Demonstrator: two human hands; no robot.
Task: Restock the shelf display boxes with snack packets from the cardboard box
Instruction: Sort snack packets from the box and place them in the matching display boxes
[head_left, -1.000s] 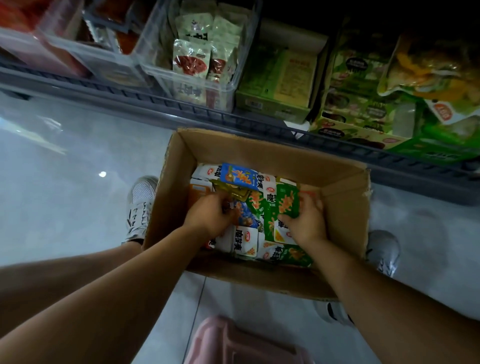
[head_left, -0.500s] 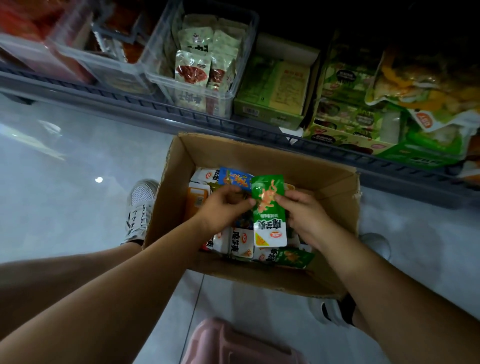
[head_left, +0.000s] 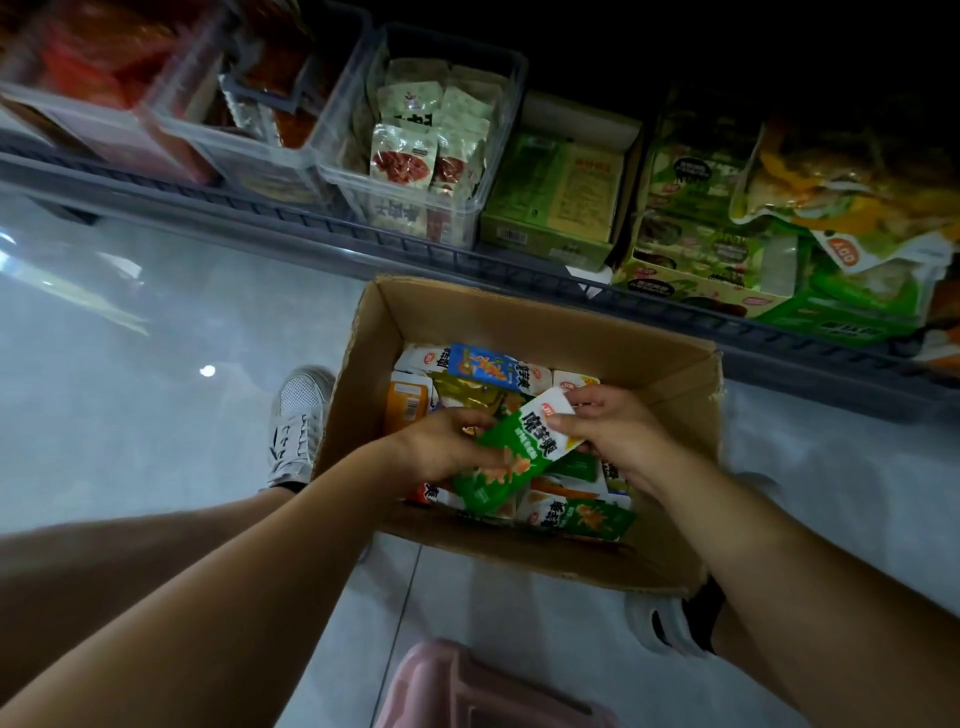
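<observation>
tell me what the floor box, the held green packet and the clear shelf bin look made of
The floor box: plain brown cardboard, matte, worn rim. The green packet: likely glossy printed plastic film; it creases and glints. The clear shelf bin: probably rigid transparent plastic; packets show through its walls.

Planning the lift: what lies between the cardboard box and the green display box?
In the head view, the shelf's grey front rail runs between the cardboard box and the green display box.

Pale floor (head_left: 130, 415) and low shelf (head_left: 291, 228)
Cardboard box (head_left: 519, 317) on the floor; clear bins (head_left: 400, 228), probably green cartons (head_left: 545, 244), on the shelf
</observation>
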